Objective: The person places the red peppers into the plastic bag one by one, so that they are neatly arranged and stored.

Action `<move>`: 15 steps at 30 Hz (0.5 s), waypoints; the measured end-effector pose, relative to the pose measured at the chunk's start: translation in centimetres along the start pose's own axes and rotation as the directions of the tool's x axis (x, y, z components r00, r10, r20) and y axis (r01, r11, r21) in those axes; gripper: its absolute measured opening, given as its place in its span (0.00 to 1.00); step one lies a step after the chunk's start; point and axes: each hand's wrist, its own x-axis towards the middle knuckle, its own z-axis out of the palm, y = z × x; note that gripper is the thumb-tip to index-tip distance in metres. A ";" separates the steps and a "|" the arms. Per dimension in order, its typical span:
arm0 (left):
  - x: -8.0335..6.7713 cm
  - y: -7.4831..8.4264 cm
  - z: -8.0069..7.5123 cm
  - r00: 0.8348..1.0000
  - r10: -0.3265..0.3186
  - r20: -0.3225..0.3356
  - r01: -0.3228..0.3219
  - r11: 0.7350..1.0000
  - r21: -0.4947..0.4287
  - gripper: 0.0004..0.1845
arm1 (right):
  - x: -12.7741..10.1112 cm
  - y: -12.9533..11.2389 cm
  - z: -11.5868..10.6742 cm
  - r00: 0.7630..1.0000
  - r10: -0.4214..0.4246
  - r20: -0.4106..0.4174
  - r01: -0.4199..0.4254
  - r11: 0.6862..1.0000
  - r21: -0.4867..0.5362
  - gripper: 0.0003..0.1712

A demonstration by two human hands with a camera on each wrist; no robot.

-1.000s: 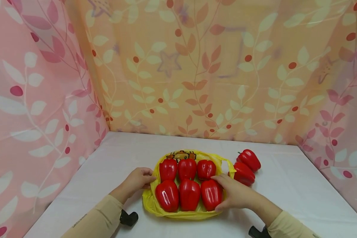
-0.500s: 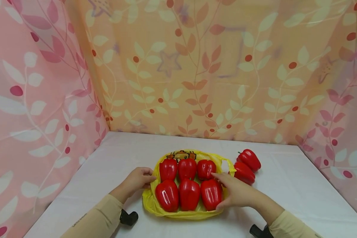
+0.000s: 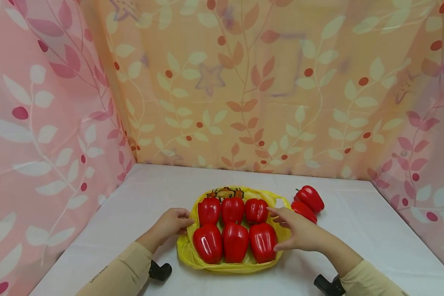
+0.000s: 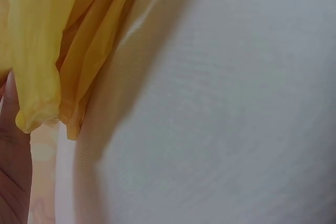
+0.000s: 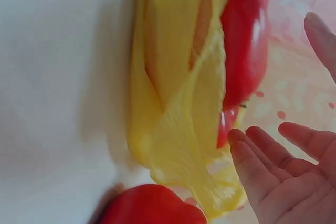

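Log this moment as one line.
left hand: holds yellow bag edge | right hand: open beside bag | six red peppers on bag

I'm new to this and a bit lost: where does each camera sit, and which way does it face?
Head: worn high, looks forward and down at the table; both hands and sleeves show.
Left wrist: close over the table, sees the yellow bag; only the left hand edge shows.
Right wrist: faces the bag and a red pepper; right hand open.
All share the bag.

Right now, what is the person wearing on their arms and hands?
Both arms wear long beige sleeves: left sleeve, right sleeve. A small black device sits under each wrist: left one, right one. The left hand and right hand are bare, without gloves.
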 end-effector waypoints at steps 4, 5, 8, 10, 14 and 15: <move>0.1 -0.1 -0.1 1.000 0.005 0.003 -0.005 1.000 -0.002 0.10 | -0.2 0.0 -0.9 0.999 -0.012 -0.049 0.011 1.000 -0.014 0.51; 0.1 -0.1 -0.1 1.000 0.005 0.003 -0.005 1.000 -0.002 0.11 | -0.2 0.1 -1.1 0.998 -0.024 -0.061 0.023 1.000 -0.017 0.50; 0.2 -0.2 -0.1 1.000 0.004 0.002 -0.004 1.000 -0.001 0.11 | -0.5 0.4 -1.8 0.994 -0.034 -0.106 0.031 0.999 -0.029 0.50; 0.2 -0.2 -0.1 1.000 0.001 -0.001 -0.001 1.000 0.001 0.11 | -0.6 0.7 -2.3 0.990 -0.039 -0.134 0.034 0.999 -0.036 0.50; 0.2 -0.2 -0.1 1.000 0.004 0.001 -0.004 1.000 0.003 0.11 | -0.9 1.2 -3.3 0.984 -0.012 -0.175 0.005 0.999 -0.040 0.49; 0.1 -0.2 -0.1 1.000 0.007 0.003 -0.007 1.000 0.001 0.11 | -1.0 1.3 -3.5 0.983 -0.003 -0.184 -0.005 0.999 -0.041 0.48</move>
